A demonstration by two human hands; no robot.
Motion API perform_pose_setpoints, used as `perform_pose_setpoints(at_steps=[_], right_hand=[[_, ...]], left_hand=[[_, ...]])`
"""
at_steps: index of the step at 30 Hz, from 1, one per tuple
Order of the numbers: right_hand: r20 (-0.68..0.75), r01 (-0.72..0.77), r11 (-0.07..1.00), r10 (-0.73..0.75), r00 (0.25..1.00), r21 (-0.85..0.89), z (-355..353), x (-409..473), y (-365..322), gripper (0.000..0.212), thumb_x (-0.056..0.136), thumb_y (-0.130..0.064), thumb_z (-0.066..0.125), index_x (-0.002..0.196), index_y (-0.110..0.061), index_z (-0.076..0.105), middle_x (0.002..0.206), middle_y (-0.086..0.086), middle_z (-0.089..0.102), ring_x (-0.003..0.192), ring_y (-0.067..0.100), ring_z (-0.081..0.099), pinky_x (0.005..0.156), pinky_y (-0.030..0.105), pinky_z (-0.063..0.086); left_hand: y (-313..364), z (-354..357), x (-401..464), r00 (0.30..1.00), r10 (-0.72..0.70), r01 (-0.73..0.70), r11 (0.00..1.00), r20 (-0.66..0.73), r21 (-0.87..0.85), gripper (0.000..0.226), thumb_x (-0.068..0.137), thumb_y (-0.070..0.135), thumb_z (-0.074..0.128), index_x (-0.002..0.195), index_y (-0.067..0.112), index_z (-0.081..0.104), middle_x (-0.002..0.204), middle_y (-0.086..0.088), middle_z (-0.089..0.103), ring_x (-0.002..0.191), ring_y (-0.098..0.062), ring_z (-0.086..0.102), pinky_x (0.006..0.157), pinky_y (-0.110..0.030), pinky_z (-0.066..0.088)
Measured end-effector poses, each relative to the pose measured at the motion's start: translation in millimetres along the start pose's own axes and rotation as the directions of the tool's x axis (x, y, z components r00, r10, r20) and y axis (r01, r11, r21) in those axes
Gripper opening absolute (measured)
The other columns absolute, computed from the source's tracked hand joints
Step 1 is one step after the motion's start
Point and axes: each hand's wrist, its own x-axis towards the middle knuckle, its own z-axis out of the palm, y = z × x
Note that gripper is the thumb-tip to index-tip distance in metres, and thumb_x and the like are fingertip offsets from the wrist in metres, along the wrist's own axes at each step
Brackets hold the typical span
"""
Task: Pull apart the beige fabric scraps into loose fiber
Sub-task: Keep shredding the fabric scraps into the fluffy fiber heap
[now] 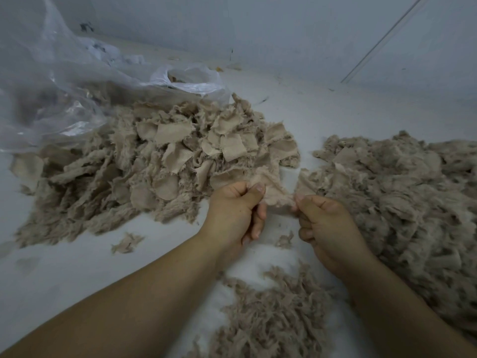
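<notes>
Your left hand (233, 202) pinches scrap (276, 193) by left edge; right hand (324, 218) pinches right edge, fingers curled. Scrap beige, frayed, thinned, stretched between both hands. Three beige piles: scrap pile (160, 161) far left, fiber heap (413, 202) right, fiber patch (273, 313) near. One clear bag (51, 81) far left. Two small tufts on floor (322, 107).

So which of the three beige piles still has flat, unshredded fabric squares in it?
The pile of scraps beyond the left hand, beside the plastic bag. Flat woven squares show on top; the right pile and the near pile look mostly fluffy fiber.
</notes>
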Motion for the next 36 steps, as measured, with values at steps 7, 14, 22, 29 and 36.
perform_pose_setpoints(at_steps=[7, 14, 22, 29, 36], right_hand=[[0.106, 0.043, 0.999, -0.042, 0.993, -0.011, 1, -6, -5, 0.018, 0.081, -0.026, 0.070, 0.070, -0.011, 0.070, 0.058, -0.007, 0.064, 0.043, 0.001, 0.043, 0.038, 0.015, 0.028], [-0.047, -0.016, 0.999, 0.019, 0.999, 0.052, 0, 0, -2, 0.040, 0.103, -0.024, 0.050, 0.067, -0.007, 0.055, 0.045, -0.009, 0.026, 0.039, 0.005, 0.020, 0.037, 0.018, 0.024], [0.041, -0.048, 0.999, 0.049, 0.998, -0.016, 0, -1, -2, 0.046, 0.102, -0.026, 0.049, 0.069, -0.007, 0.074, 0.049, -0.006, 0.026, 0.042, 0.006, 0.023, 0.040, 0.019, 0.029], [-0.113, -0.060, 0.950, 0.099, 0.989, 0.306, -1, 1, -6, 0.042, 0.106, -0.027, 0.041, 0.068, -0.008, 0.049, 0.046, -0.007, 0.026, 0.038, 0.005, 0.022, 0.035, 0.016, 0.025], [-0.126, -0.051, 0.935, 0.101, 0.987, 0.351, -1, 2, -5, 0.041, 0.105, -0.027, 0.042, 0.069, -0.009, 0.051, 0.046, -0.007, 0.028, 0.037, 0.004, 0.022, 0.035, 0.016, 0.024]], left_hand=[[1, 2, -1, 0.999, 0.013, -0.015, 0.999, 0.048, 0.048, 0.029, 0.101, 0.019, 0.052, 0.078, 0.002, 0.053, 0.054, -0.010, 0.053, 0.027, -0.014, 0.035, 0.031, -0.013, 0.021], [4, 2, 0, 1.000, 0.012, -0.012, 1.000, -0.013, -0.022, 0.027, 0.102, 0.017, 0.050, 0.077, 0.006, 0.054, 0.057, -0.015, 0.054, 0.029, -0.017, 0.039, 0.030, -0.015, 0.024], [-2, 5, 4, 0.985, 0.099, -0.121, 0.980, -0.143, -0.157, 0.033, 0.094, -0.006, 0.051, 0.107, 0.017, 0.033, 0.073, -0.002, 0.071, 0.070, -0.034, 0.070, 0.067, -0.053, 0.059], [-10, 18, -10, 0.936, -0.193, 0.075, 0.927, 0.296, 0.368, 0.017, 0.094, 0.004, 0.056, 0.078, 0.004, 0.052, 0.060, -0.024, 0.063, 0.046, -0.029, 0.062, 0.045, -0.031, 0.052], [-2, 34, 14, 0.980, -0.153, 0.052, 0.818, 0.130, 0.573, 0.004, 0.099, 0.008, 0.049, 0.103, 0.009, 0.048, 0.053, -0.013, 0.058, 0.035, -0.022, 0.053, 0.032, -0.025, 0.040]])
